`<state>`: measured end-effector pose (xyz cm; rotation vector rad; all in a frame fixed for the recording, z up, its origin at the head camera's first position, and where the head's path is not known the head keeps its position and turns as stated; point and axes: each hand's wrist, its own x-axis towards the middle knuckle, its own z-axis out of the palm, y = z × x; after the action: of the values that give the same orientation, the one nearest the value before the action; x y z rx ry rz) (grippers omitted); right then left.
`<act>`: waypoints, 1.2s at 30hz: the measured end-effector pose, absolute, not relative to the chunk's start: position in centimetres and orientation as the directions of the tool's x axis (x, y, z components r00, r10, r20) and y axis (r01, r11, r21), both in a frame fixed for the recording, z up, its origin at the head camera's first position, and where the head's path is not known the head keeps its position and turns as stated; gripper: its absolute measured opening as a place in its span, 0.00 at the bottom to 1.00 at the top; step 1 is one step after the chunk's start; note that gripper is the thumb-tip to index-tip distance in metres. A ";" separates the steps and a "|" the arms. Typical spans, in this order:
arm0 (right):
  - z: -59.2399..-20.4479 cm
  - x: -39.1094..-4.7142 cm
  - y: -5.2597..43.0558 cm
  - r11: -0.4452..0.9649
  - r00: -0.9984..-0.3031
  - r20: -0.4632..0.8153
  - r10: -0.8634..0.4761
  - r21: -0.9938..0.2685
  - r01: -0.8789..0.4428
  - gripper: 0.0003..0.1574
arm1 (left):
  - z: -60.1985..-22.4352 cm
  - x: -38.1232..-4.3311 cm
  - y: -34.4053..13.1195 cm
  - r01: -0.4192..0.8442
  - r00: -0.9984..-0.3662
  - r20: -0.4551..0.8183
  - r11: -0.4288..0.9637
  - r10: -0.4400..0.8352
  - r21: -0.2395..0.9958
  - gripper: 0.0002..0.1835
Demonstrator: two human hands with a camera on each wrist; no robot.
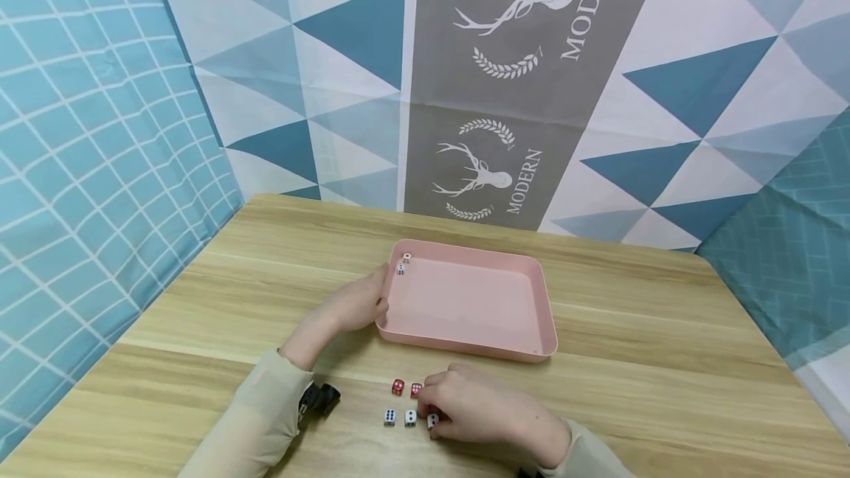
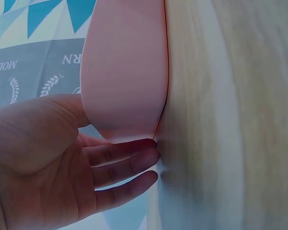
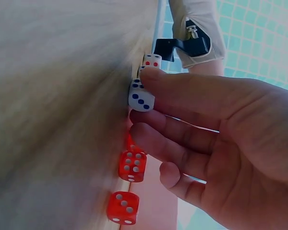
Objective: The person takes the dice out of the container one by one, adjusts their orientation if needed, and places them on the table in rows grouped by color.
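Note:
My left hand [image 1: 355, 301] is at the left side of a pink tray [image 1: 465, 345], its thumb hooked over the rim. In the left wrist view, the other fingers lie near the tray's outer wall [image 2: 125, 72], fingertips down by the tabletop. With thumb and fingertips, my right hand [image 1: 474, 408] pinches a white die [image 3: 141, 98] low at the table. Left of it stand two more white dice, a nearer die [image 1: 410, 417] and a farther die [image 1: 389, 417]. Red dice [image 1: 398, 387] sit just behind that row, one partly covered by the right fingers.
Two small white dice [image 1: 401, 269] lie in the tray's back left corner. The wooden table [image 1: 637, 360] ends at a patterned cloth [image 1: 358, 116] behind and a blue checked cloth [image 1: 86, 146] on the left. A black wrist strap [image 1: 319, 398] shows at the left sleeve.

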<state>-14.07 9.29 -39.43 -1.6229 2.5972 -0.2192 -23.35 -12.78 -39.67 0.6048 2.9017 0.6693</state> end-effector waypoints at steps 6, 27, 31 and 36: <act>-38.4 -14.3 9.5 0.459 -0.476 0.070 -0.877 -0.177 -0.871 0.04 | -39.7 -23.3 -12.9 0.355 -0.916 -0.009 0.820 0.401 0.449 0.36; -36.1 -20.3 9.9 0.581 -0.579 0.174 -0.796 -0.049 -0.813 0.02 | -39.7 -23.1 -12.8 0.334 -0.920 -0.026 0.818 0.391 0.468 0.36; -35.3 -21.2 9.7 0.595 -0.589 0.181 -0.788 -0.021 -0.803 0.02 | -39.6 -23.1 -12.8 0.337 -0.918 -0.023 0.810 0.395 0.480 0.36; -34.5 -22.4 9.4 0.615 -0.601 0.179 -0.779 0.032 -0.788 0.02 | -39.5 -23.1 -12.8 0.335 -0.919 -0.024 0.814 0.393 0.475 0.36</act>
<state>-22.43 9.45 -34.51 -1.4586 2.9791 -0.0833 -23.12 -12.81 -39.52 0.5794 2.8757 0.7193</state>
